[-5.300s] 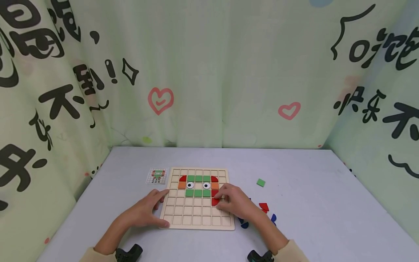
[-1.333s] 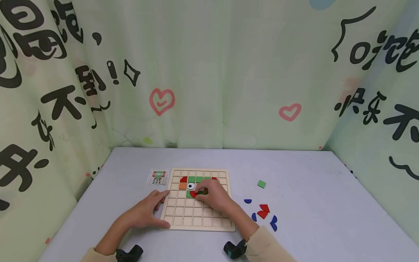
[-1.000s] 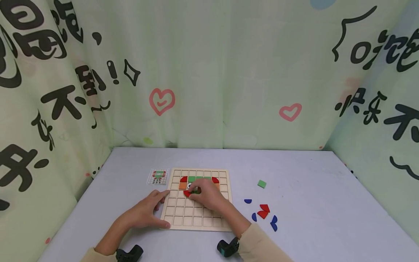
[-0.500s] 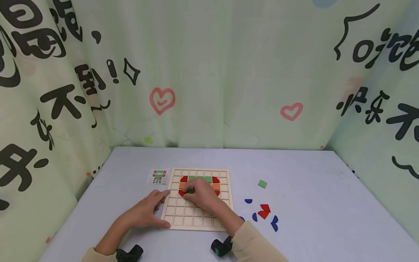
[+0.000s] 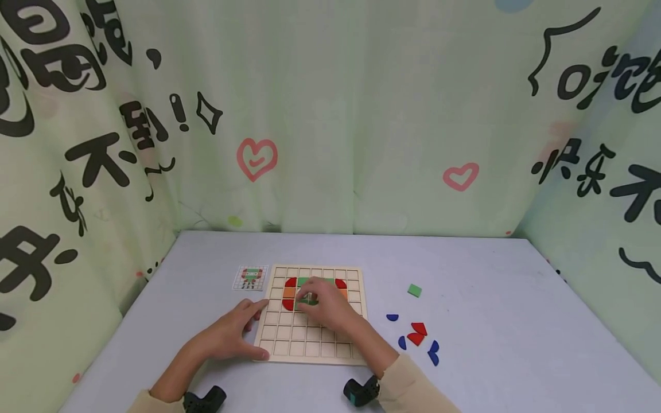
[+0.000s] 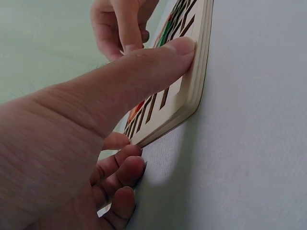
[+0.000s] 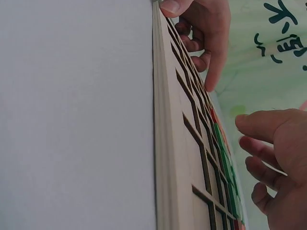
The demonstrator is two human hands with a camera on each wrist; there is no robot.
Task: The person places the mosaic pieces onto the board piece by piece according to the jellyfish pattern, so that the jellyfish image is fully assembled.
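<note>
My left hand (image 5: 229, 332) rests along the left side of the wooden grid board (image 5: 281, 347). In the left wrist view its thumb (image 6: 180, 48) lies on the board's top near the corner, with the other fingers at the side edge. Over the middle of the board is my right hand (image 5: 327, 307), fingers curved and apart. The right wrist view shows nothing between its thumb and fingers (image 7: 261, 124). Just left of these fingertips, a rounded red piece (image 5: 287, 305) sits in the grid below an orange square (image 5: 289, 292). Green squares (image 5: 303, 281) are partly hidden behind the hand.
A small pattern card (image 5: 250, 278) lies beyond the board's left edge. To the right are a loose green square (image 5: 415, 290), red pieces (image 5: 415, 339) and several blue half-rounds (image 5: 392, 317). Curtains (image 5: 351, 115) surround the white table (image 5: 465, 275).
My right hand carried the red piece leftward across the board and let it go under the orange square. It has since moved slightly right. My left hand stays in place.
</note>
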